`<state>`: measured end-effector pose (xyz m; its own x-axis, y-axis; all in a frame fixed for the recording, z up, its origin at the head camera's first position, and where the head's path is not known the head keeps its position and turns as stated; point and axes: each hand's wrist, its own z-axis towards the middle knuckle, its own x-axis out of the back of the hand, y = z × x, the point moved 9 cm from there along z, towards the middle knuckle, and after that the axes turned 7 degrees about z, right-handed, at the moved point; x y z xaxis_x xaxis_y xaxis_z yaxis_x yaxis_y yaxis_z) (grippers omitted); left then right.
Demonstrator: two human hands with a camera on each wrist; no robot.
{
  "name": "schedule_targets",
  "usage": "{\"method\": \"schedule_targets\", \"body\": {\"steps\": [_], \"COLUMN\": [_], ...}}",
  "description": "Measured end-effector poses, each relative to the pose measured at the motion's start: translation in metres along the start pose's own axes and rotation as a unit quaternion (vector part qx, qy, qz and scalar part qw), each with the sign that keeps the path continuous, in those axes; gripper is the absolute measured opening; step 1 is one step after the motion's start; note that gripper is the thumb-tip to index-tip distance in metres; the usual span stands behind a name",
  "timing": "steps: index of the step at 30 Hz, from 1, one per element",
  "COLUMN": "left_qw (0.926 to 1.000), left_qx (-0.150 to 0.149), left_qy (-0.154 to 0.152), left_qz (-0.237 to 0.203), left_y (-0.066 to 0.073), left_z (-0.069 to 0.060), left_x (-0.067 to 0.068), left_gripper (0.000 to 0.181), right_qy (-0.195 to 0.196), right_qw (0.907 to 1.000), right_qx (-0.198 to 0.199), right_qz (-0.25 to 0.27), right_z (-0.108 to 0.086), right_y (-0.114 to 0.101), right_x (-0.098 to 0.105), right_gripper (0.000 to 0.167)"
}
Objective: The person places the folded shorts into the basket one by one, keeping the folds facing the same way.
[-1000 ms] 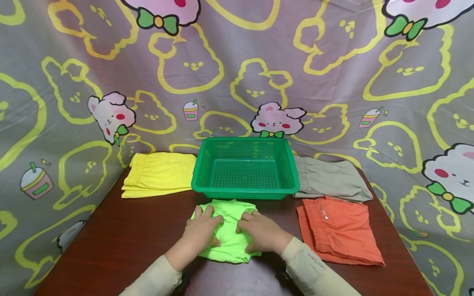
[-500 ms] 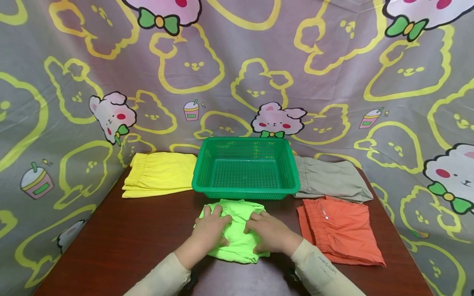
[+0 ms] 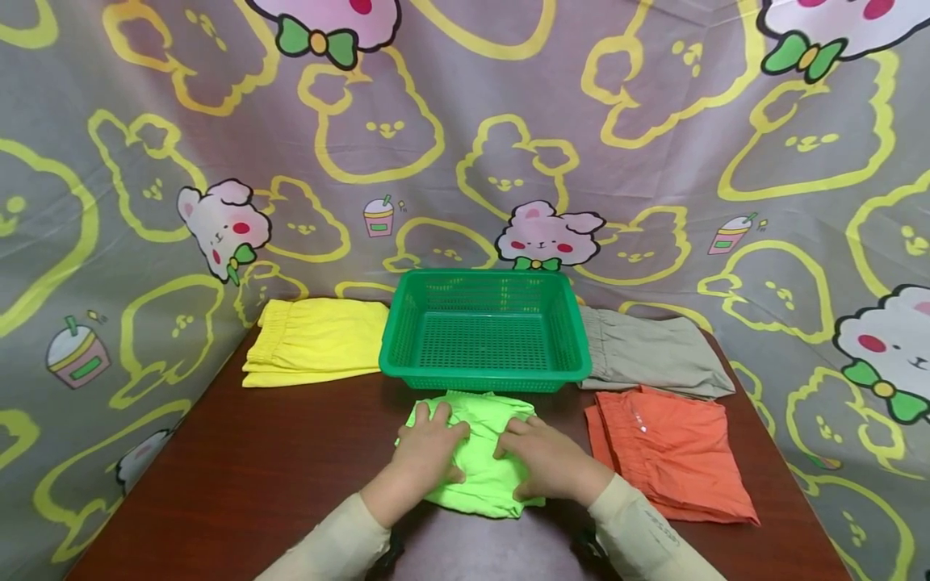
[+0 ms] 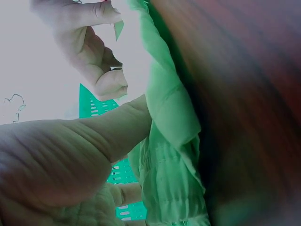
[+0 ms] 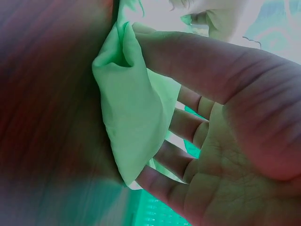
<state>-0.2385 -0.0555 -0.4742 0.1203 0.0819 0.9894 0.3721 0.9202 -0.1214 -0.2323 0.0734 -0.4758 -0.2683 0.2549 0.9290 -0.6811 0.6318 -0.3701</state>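
A folded lime-green garment [image 3: 479, 452] with a gathered waistband lies on the table in front of the basket. My left hand [image 3: 427, 452] rests on its left side, fingers spread and slightly bent, thumb pressing into the cloth. On its right side my right hand [image 3: 555, 460] presses down in the same way. In the left wrist view, the thumb of my left hand [image 4: 56, 165] touches a fold of the garment [image 4: 169, 108]. In the right wrist view, the long fingers of my right hand [image 5: 235, 113] reach fairly straight over the cloth [image 5: 131, 113]. Some fingertips are hidden.
Behind the garment stands a green plastic basket [image 3: 485, 376] with nothing in it. Folded yellow pants [image 3: 320, 343] lie left of it, grey ones [image 3: 654, 353] right. A folded orange garment [image 3: 676, 452] lies at the right of the brown table [image 3: 291, 452]. A patterned curtain [image 3: 436, 97] hangs behind.
Both hands have moved to the right, and the lime-green garment has slid along with them across the table. The view has shifted very slightly; the basket and other garments stay in place.
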Motion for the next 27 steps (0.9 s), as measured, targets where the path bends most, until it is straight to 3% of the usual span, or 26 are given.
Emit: {"method": "schedule_targets", "body": {"steps": [12, 27], "left_qw": [1.0000, 0.9998], "left_qx": [0.003, 0.015], "left_qy": [-0.002, -0.005], "left_qz": [-0.001, -0.014], "left_y": [0.0077, 0.0049], "left_z": [0.0040, 0.0025], "left_x": [0.0016, 0.0019], "left_gripper": [0.061, 0.063], "right_qy": [0.007, 0.011], "right_qw": [0.9999, 0.9999], "right_qx": [0.000, -0.006], "right_qz": [0.010, 0.001], "right_z": [-0.0075, -0.0076], "right_y": [0.0030, 0.0003], "right_x": [0.0027, 0.0029], "right_gripper": [0.051, 0.051]}}
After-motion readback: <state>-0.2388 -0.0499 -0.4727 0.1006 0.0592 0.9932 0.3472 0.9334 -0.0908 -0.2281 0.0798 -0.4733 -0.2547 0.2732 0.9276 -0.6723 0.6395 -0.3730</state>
